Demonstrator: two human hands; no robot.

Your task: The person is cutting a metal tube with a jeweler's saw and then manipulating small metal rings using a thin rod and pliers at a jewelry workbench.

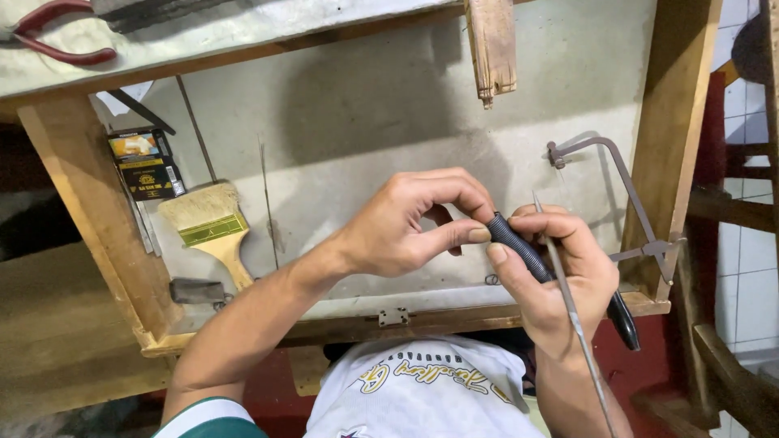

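While the left hand (406, 227) pinches the upper end of a dark ribbed tool handle (519, 247) between thumb and forefinger, the right hand (560, 284) wraps its fingers around the lower part of that handle and also carries a thin metal rod (572, 316) that runs down past the wrist. Both hands are closed on the handle, which sits just above the front edge of a shallow wooden tray (97, 211), over the person's lap. To do this fingertip work well, it seems wise to keep the pinch short and close to the handle's tip, let the right hand take the weight, and turn or press in small moves so the rod does not swing. The rod's pointed upper end stands near the right fingers, so care there looks sensible. A small metal frame saw (625, 195) leans against the tray's right wall, near the right hand, and a wooden peg (491, 49) hangs down from the top rail, well apart from the hands. To the left lie a paintbrush (213, 231) and a small dark box (148, 166), leaving the pale middle of the tray as the freest room. Red-handled pliers (57, 32) rest on the shelf above.
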